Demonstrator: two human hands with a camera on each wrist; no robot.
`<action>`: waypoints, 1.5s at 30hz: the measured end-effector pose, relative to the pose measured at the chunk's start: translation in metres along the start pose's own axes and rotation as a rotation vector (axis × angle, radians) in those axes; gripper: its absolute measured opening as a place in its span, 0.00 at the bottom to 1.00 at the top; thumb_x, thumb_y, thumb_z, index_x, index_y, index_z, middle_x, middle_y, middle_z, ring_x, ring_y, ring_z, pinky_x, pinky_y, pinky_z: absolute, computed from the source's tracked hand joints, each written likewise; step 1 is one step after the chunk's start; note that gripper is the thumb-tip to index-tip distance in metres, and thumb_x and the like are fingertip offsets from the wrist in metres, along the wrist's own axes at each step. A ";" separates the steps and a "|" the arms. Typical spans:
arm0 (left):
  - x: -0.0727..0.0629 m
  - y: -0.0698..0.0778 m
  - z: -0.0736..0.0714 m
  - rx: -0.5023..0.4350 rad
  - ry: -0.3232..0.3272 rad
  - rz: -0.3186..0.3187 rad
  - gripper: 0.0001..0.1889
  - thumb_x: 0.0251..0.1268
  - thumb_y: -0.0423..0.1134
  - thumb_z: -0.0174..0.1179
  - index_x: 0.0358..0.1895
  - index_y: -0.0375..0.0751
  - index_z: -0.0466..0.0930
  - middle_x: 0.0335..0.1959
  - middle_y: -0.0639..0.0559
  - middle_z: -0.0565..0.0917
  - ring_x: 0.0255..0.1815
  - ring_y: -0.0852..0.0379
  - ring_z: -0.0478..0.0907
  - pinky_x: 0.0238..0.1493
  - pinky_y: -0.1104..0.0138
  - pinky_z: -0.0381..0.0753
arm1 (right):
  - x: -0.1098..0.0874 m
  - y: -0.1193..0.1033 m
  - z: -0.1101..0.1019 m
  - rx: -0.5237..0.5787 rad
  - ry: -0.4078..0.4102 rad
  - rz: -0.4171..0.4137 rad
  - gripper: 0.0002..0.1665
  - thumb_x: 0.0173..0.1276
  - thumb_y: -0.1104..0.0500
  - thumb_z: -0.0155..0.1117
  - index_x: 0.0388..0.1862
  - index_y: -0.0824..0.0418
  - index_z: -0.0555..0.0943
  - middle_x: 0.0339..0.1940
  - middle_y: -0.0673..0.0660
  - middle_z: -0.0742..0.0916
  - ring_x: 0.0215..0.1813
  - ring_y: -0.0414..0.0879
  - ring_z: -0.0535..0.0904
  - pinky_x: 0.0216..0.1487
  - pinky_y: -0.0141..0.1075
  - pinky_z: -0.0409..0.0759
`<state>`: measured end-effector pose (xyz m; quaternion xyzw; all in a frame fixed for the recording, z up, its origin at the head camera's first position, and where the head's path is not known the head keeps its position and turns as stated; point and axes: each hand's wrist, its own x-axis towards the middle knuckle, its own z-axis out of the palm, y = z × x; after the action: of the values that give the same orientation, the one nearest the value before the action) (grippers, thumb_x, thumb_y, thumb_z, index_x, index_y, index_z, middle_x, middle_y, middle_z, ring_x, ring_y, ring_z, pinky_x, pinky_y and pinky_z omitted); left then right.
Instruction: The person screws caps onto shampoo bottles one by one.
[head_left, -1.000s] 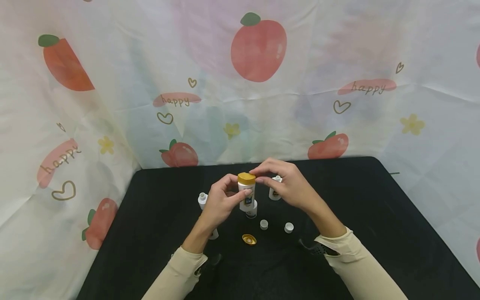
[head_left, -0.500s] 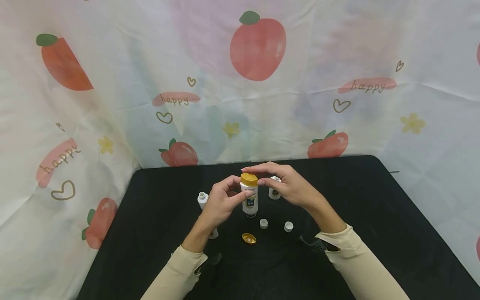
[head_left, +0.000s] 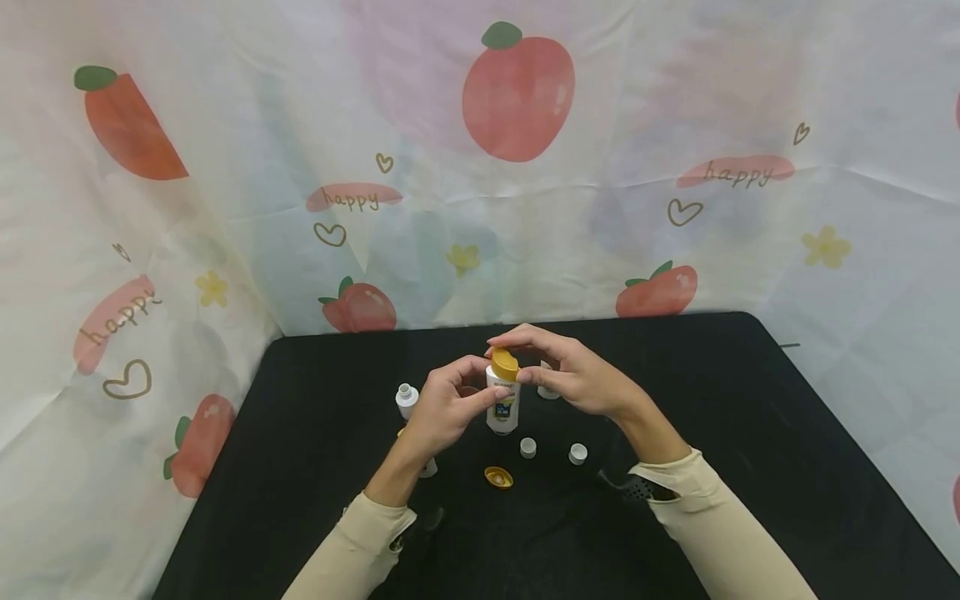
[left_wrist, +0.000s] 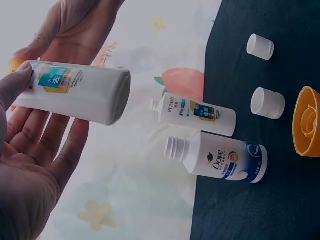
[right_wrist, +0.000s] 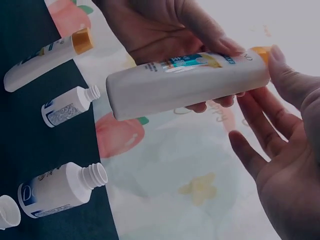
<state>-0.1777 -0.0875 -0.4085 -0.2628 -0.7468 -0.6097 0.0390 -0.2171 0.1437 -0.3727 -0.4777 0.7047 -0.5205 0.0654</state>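
Observation:
My left hand [head_left: 441, 410] grips a white shampoo bottle [head_left: 502, 413] round its body, upright above the table. On its top sits a gold cap [head_left: 505, 365], which my right hand [head_left: 587, 380] holds between the thumb at its side and the fingers over its top. In the right wrist view the held bottle [right_wrist: 185, 90] shows a teal and yellow label, and the right thumb [right_wrist: 280, 65] presses on the gold cap. Fingers of the left hand [left_wrist: 37, 145] wrap behind the bottle in the left wrist view.
Uncapped white bottles stand around: a Dove bottle [left_wrist: 225, 160], a REPAND bottle [left_wrist: 197, 114] and a small bottle [right_wrist: 67, 106]. A gold-capped bottle [right_wrist: 45, 57] stands too. Two white caps [head_left: 528, 448] and a loose gold cap [head_left: 498, 477] lie on the black table [head_left: 540, 542].
The held bottle has shifted slightly right and down. Its gold cap now sits at a different angle, and my right fingers have moved from the cap's side to over its top.

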 end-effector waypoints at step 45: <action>0.000 -0.002 0.008 0.050 0.139 0.050 0.12 0.64 0.34 0.70 0.49 0.37 0.84 0.42 0.45 0.86 0.42 0.52 0.85 0.43 0.65 0.88 | 0.005 -0.007 0.027 -0.172 0.359 0.214 0.20 0.63 0.53 0.77 0.52 0.46 0.80 0.51 0.47 0.84 0.55 0.42 0.78 0.57 0.48 0.75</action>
<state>-0.1763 -0.0801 -0.4122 -0.2371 -0.7504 -0.6067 0.1123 -0.2000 0.1217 -0.3771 -0.3037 0.7935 -0.5253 -0.0469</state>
